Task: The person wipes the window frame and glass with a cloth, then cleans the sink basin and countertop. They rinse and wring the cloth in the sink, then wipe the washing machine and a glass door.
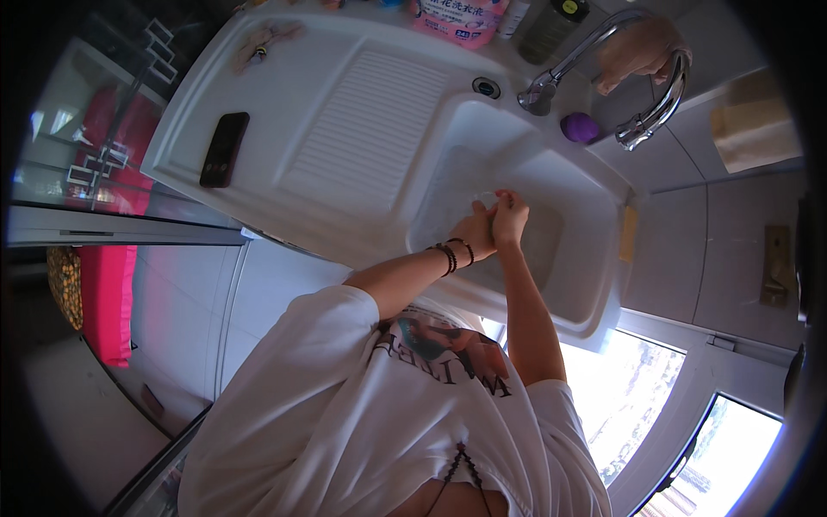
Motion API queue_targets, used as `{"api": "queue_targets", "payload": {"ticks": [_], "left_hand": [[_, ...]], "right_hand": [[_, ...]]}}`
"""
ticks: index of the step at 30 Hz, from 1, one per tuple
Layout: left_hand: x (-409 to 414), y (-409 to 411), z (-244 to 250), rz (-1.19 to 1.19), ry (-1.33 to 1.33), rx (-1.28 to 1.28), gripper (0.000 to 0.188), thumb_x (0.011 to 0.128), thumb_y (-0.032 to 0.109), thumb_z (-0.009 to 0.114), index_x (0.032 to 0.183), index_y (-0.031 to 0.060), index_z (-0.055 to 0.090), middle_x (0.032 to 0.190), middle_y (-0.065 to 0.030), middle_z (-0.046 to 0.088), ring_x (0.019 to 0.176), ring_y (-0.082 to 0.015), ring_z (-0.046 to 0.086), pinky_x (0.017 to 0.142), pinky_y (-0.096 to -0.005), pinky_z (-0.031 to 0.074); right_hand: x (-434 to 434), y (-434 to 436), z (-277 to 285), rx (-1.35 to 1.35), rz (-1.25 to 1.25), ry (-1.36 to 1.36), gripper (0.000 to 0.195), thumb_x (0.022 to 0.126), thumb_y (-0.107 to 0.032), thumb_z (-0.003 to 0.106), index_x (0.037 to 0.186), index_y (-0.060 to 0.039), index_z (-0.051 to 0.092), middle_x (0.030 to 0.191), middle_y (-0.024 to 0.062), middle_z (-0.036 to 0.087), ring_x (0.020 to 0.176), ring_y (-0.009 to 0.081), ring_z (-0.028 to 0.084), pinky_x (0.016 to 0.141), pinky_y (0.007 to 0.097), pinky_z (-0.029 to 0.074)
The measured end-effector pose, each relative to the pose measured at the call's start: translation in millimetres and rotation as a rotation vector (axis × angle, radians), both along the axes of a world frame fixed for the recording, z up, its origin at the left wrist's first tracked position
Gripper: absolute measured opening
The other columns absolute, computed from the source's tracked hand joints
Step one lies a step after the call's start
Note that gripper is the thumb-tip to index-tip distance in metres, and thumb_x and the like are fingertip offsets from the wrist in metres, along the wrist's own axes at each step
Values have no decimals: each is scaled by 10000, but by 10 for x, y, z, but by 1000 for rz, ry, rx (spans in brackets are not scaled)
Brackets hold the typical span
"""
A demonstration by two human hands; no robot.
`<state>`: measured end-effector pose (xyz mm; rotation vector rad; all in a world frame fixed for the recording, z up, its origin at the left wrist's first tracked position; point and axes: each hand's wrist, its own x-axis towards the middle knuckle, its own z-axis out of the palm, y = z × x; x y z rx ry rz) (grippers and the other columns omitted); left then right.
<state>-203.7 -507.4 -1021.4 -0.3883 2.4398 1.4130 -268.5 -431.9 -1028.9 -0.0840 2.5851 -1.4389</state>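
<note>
My left hand [473, 231], with dark beaded bracelets [452, 254] on its wrist, is over the basin of a white laundry sink [591, 271]. Against it, on the right, presses my right hand [512, 220], its fingers curled inward. The hands overlap, so I cannot tell whether anything small is between them. Clear water [446, 187] lies in the basin, with ripples just beyond the fingertips. Above the basin's far right corner arches a chrome faucet [636, 137], a crumpled tan cloth [639, 55] draped over its neck.
Left of the basin are a ribbed washboard [375, 123], a black phone [224, 150] and a small beige cloth item [261, 48]. Along the back stand a pink laundry detergent pouch [459, 22] and a dark bottle [552, 29]. A purple object [579, 128] sits by the faucet base.
</note>
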Motion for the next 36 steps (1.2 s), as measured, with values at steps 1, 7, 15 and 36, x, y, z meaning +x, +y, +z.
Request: {"api": "queue_targets", "payload": {"ticks": [1,7,15,36], "left_hand": [[-2,1,-28,19,-22,12,741,847,394,618,1211,-142,258,899,-242,668,789,-408,666,656,-489,524],[27,29,-131,101,2,-33,644,829,395,645,1126,-110,378,877,-241,669,798,-419,661,682,-485,530],[152,-500,292,-44,-455,1096,185,817,173,640,727,93,499,600,15,420,441,-55,299,372,-206,212],[187,-266,579,-139,-187,734,215,800,148,694,778,67,496,679,-38,506,479,-101,434,399,-253,279]], "right_hand": [[-4,-15,-48,24,-26,3,241,956,-123,456,990,15,650,644,100,624,616,192,616,646,362,495],[31,9,-190,-51,-110,-10,218,943,-143,513,1006,24,639,673,89,604,606,183,606,619,345,493],[171,136,704,-709,269,-438,460,872,-184,670,1273,-30,506,1021,141,625,940,214,615,873,364,499],[298,-86,954,-441,201,-248,281,965,-177,520,758,12,523,576,38,459,504,120,462,539,304,472]]}}
